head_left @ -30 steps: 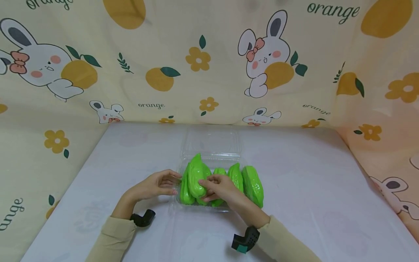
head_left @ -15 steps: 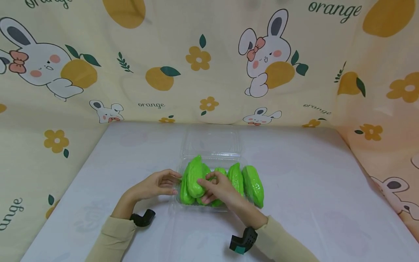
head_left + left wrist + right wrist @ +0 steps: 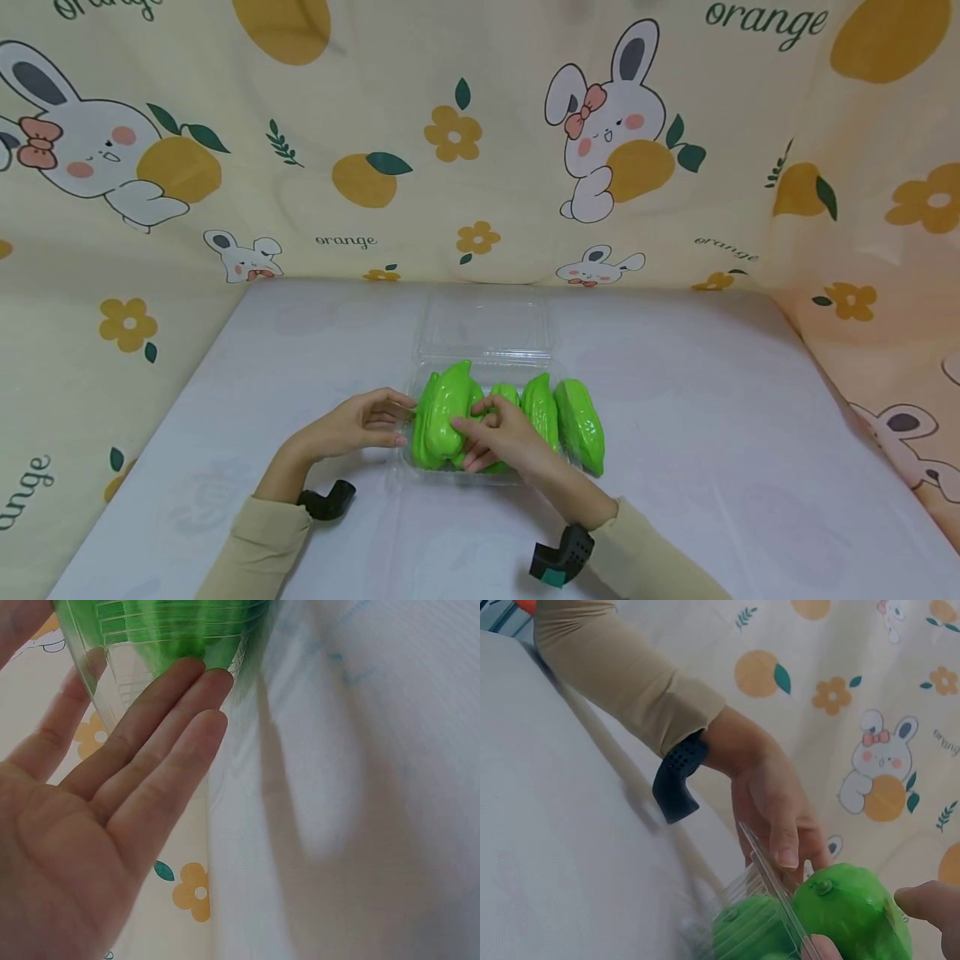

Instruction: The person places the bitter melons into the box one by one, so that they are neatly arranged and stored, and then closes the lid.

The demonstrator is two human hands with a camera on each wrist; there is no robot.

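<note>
A shiny green toy bitter melon [image 3: 448, 408] lies tilted on top of others in the left part of a clear plastic box [image 3: 517, 479]. My right hand [image 3: 498, 433] pinches its near end, with the thumb [image 3: 928, 904] against its side and a fingertip [image 3: 823, 949] low by the rim. Some of the right fingers are hidden in the head view. My left hand [image 3: 367, 425] is at the box's left wall, its fingers [image 3: 161, 780] nearly straight and at the clear plastic. Several more green toy bitter melons [image 3: 540, 408] fill the box.
The box's clear lid [image 3: 483, 325] lies folded back behind it. Another green toy bitter melon [image 3: 581, 425] stands at the right end. A white cloth [image 3: 675, 467] covers the table, and a printed curtain [image 3: 510, 192] rises behind. Black wrist cameras [image 3: 562, 554] hang at both wrists.
The toy bitter melon in my right hand has come down and its far tip has swung to the right. My right hand has shifted slightly left. The left hand stays put.
</note>
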